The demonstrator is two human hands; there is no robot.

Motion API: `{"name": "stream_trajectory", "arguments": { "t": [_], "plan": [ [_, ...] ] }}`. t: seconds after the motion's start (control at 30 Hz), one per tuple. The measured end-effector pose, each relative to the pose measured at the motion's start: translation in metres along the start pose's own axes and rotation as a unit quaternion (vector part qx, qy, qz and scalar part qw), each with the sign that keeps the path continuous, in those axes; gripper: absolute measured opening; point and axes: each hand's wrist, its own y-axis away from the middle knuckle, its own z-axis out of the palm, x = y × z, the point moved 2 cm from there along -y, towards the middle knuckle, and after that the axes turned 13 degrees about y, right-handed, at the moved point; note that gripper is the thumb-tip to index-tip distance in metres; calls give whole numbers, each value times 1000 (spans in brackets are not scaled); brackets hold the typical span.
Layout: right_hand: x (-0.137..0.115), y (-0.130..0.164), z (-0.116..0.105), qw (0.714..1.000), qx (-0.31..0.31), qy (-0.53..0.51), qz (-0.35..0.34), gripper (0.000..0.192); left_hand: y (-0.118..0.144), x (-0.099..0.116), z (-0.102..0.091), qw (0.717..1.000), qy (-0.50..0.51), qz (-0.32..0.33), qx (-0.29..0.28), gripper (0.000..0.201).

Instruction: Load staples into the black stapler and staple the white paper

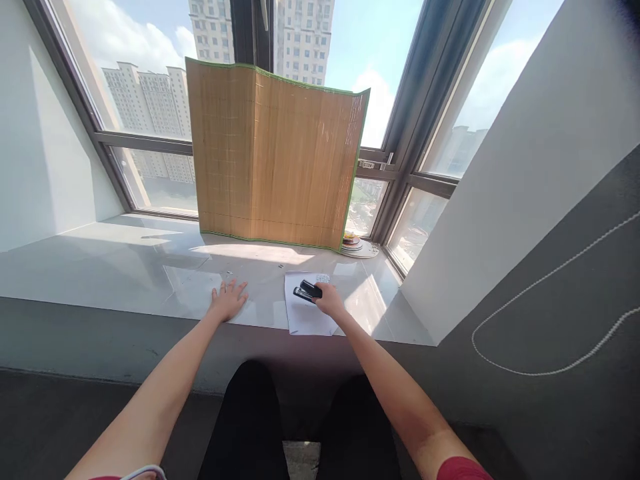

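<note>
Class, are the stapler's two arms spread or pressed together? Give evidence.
Spread: the stapler forms a V, its arms parted at the end away from the right hand.

Left arm (170, 373) stretched forward, left fingers (241, 288) spread, palm down; right arm (395, 387) extended, right fingers (325, 288) curled

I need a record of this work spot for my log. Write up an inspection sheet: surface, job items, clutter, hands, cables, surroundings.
Surface: pale, glossy window sill with bright sunlit patches.
Job items: black stapler over white paper, which reaches the sill's front edge.
Clutter: small bits on the sill, too small to identify; stack of round items by the mat's right edge.
Hands: left hand palm down on the sill; right hand gripping the stapler.
Cables: no power cable seen; white cord loops at the right.
Surroundings: brown slatted mat with green edging, upright before the windows; tall buildings outside.
</note>
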Motion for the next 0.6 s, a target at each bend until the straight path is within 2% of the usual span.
{"name": "stream_trajectory", "arguments": {
  "t": [0.1,0.2,0.37,0.47,0.53,0.6],
  "plan": [
    [18,-3,-5,999,37,-18,-12,43,1,2,-1,1000,9,6,8,68],
    [29,-4,0,999,23,-20,-28,52,3,3,-2,1000,13,2,12,67],
    [30,-3,18,999,6,-38,-20,54,5,5,-5,1000,15,2,4,68],
    [33,0,25,996,41,-67,-28,53,7,7,-7,1000,16,2,-1,68],
    [40,2,27,992,90,-91,6,49,8,8,-7,1000,14,-1,-4,68],
    [48,4,30,981,126,-124,74,46,10,8,-8,1000,7,-5,-7,67]
  ]
}}
